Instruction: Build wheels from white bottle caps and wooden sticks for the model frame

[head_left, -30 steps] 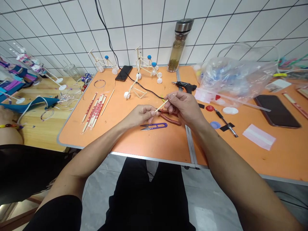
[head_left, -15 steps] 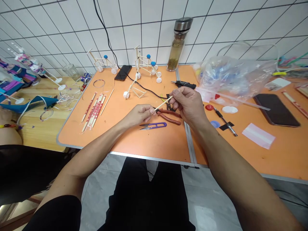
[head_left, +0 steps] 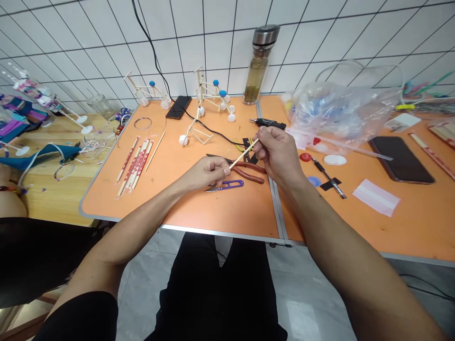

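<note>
A thin pale wooden stick [head_left: 243, 154] is held slanting above the orange table [head_left: 213, 215]. My left hand [head_left: 209, 171] pinches its lower end, and my right hand [head_left: 274, 149] pinches the upper end between thumb and fingers. Beneath the stick lie pliers with red-brown handles [head_left: 253, 177], partly hidden by my left hand. Purple thread snips [head_left: 232, 185] rest just in front of them. Behind my hands stand small stick frames [head_left: 205, 92] with blue caps and white wheels. To the left lie chopsticks in red-printed wrappers [head_left: 137, 166] and a bare stick [head_left: 155, 150].
A tea bottle [head_left: 258, 66] stands by the tiled wall. On the right are a clear plastic bag [head_left: 344, 113], a black phone [head_left: 401, 160] and a pen [head_left: 330, 179]. A black cable [head_left: 216, 135] crosses the table. Another person's arm [head_left: 12, 199] rests at far left.
The view has shifted slightly. Both hands keep their pinch on the stick, which now slants a little more steeply, with slightly more of it showing between them.
</note>
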A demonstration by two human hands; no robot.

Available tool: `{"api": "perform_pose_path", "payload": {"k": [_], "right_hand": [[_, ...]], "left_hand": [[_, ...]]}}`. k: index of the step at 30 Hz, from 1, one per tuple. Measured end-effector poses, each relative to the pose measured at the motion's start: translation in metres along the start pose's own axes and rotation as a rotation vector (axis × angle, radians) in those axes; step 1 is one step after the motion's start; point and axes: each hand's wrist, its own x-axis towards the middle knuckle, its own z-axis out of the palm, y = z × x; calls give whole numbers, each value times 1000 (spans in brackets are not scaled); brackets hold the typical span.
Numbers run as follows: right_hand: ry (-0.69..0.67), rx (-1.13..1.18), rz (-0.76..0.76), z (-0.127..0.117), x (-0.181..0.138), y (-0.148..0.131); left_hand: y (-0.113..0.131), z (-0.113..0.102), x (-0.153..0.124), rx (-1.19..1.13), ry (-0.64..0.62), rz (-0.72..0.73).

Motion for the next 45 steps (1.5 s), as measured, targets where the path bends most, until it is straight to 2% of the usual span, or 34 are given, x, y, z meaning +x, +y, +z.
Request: {"api": "perform_pose_path", "payload": {"k": [9,13,18,22,27,33,39,45], "right_hand": [[-70,47,141,1,2,6],[-75,72,142,3,1,7],[-71,97,114,1,2,5],[-70,67,63,-2,3,-1],[-78,-68,19,-7,0,-11],[-232,-485,-112,-19,1,-19],[-339,-628,-185,-17,-3,-18],[-442,-754,-320,-18,0,-13]], "left_hand": [[10,3,-4,-121,-15,-53],[9,2,-4,-131,8,-60],[2,0,-3,-136,84,-37],[-3,-3,1,-168,226,-3],[-4,-8,4,-287,370,-12],[-1,-7,6,-264,438,-53],[-3,-9,6,-218,479,-48],[-5,-7,5,-154,443,-51]]}}
